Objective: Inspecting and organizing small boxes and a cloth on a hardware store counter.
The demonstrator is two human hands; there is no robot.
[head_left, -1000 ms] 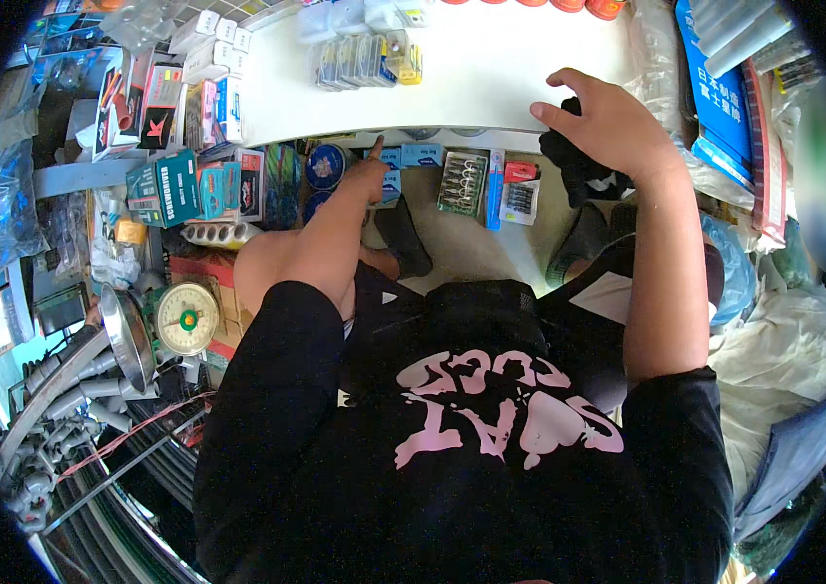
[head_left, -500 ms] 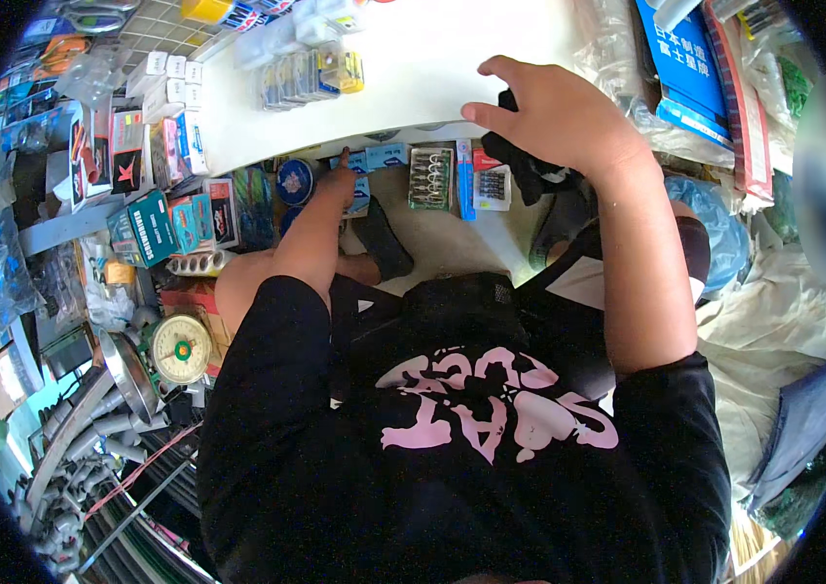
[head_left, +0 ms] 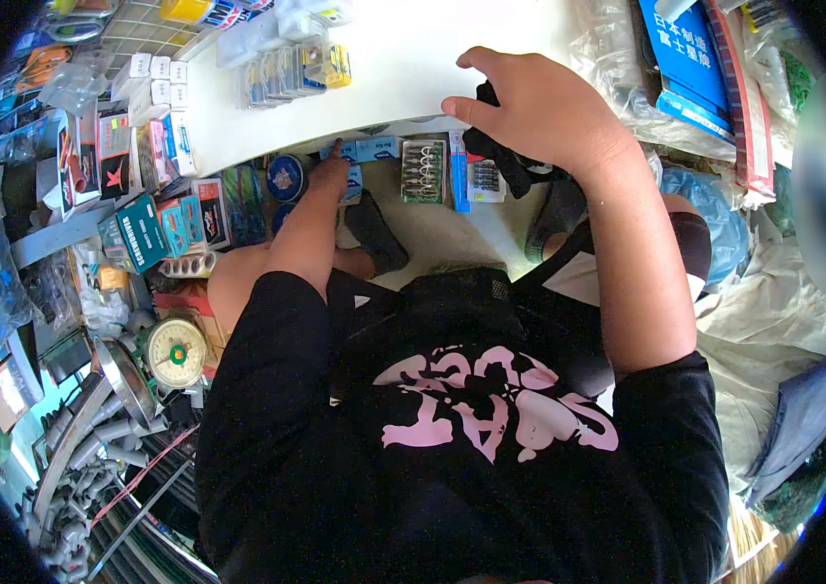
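Note:
My left hand (head_left: pixel 333 167) reaches low under the white tabletop's front edge (head_left: pixel 267 137), index finger stretched toward light blue boxes (head_left: pixel 379 150), with nothing visible in it. A round blue tin (head_left: pixel 285 179) is just left of it. My right hand (head_left: pixel 546 115) is raised near the edge, thumb and forefinger apart; its other fingers are mostly hidden, with a bunched black cloth (head_left: pixel 518 173) hanging from them. Below the edge, between my hands, lie a clear case of metal bits (head_left: pixel 422 171), a long blue pack (head_left: pixel 461 195) and a small carded pack (head_left: pixel 487 185).
Plastic cases (head_left: pixel 281 78) lie on the top. Packaged goods (head_left: pixel 130 238), a dial scale (head_left: pixel 177 352) and grey pipe fittings (head_left: pixel 77 526) crowd the left. A blue carton (head_left: pixel 690 73), a blue bag (head_left: pixel 710 224) and pale sacking (head_left: pixel 773 321) are on the right.
The camera's view has swung, shifting the table and goods leftward. My right hand has moved left with the black cloth beneath it; my left hand stays by the blue boxes.

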